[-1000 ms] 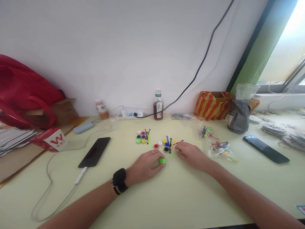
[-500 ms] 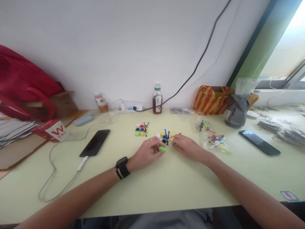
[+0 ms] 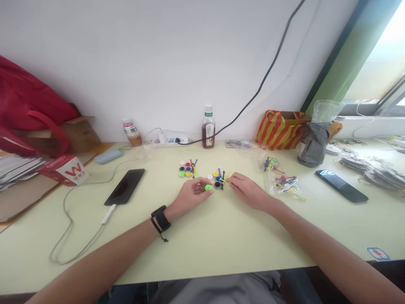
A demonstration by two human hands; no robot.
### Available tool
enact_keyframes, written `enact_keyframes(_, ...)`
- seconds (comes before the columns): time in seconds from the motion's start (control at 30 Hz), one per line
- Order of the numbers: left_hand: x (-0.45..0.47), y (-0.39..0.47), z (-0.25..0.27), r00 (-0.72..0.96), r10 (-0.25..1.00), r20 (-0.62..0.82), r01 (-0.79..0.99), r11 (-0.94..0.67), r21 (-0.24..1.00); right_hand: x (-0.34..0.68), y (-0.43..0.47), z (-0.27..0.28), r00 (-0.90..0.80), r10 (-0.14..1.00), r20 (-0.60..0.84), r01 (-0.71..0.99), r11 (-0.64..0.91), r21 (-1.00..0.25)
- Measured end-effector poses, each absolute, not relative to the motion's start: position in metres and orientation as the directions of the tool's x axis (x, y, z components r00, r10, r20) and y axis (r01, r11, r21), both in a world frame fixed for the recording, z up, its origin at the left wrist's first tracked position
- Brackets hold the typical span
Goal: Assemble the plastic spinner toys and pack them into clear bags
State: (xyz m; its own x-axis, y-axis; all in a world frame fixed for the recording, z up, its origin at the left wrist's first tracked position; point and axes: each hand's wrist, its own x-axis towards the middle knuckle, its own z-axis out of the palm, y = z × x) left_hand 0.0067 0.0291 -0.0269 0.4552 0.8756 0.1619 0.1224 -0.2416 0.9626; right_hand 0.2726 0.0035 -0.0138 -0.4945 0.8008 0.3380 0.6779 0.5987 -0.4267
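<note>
My left hand [image 3: 191, 195] pinches a small bright green plastic disc [image 3: 208, 188] between thumb and fingers. To its right, my right hand [image 3: 248, 190] is closed on a thin yellow-green plastic stick [image 3: 224, 180], whose tip points left. Just beyond the hands lie loose discs, among them a white disc [image 3: 209, 177], a yellow disc [image 3: 215, 174] and a black disc [image 3: 217, 184], with several coloured sticks beside them. Farther left stands a second group of coloured discs [image 3: 187, 169] with sticks along its right side.
Clear bags of coloured plastic parts [image 3: 286, 185] lie right of my right hand. A black phone [image 3: 125, 187] with a charging cable is at left, another phone [image 3: 341, 185] at right. A drink bottle [image 3: 208, 128] stands by the wall. A striped bag [image 3: 278, 131] is at the back right.
The green disc and the yellow-green stick, close together before, are now apart. My left hand has shifted slightly left and away from me; the right hand has moved slightly farther from me.
</note>
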Motion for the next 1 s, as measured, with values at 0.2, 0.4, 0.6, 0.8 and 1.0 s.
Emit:
enact_keyframes(0.2,0.005,0.025,-0.024,0.551,0.831,0.082,0.145,-0.191,0.971,0.265,-0.003,-0.006,-0.461,0.82,0.339,0.616,0.571,-0.543)
enact_keyframes(0.4,0.004,0.022,-0.021,0.592,0.805,0.046,0.12,-0.145,0.982,0.25,-0.009,-0.003,-0.389,0.902,0.188,0.264,0.304,-0.915)
enact_keyframes(0.6,0.007,0.017,-0.014,0.644,0.761,0.082,0.068,-0.163,0.984,0.235,-0.015,0.003,-0.353,0.932,0.087,-0.059,0.071,-0.996)
enact_keyframes(0.8,0.01,0.012,-0.009,0.687,0.716,0.125,0.017,-0.187,0.982,0.225,-0.021,-0.003,-0.351,0.931,0.105,-0.062,0.089,-0.994)
enact_keyframes(1.0,0.01,0.012,-0.013,0.664,0.738,0.118,0.056,-0.207,0.977,0.227,-0.015,-0.012,-0.346,0.937,0.046,0.001,0.05,-0.999)
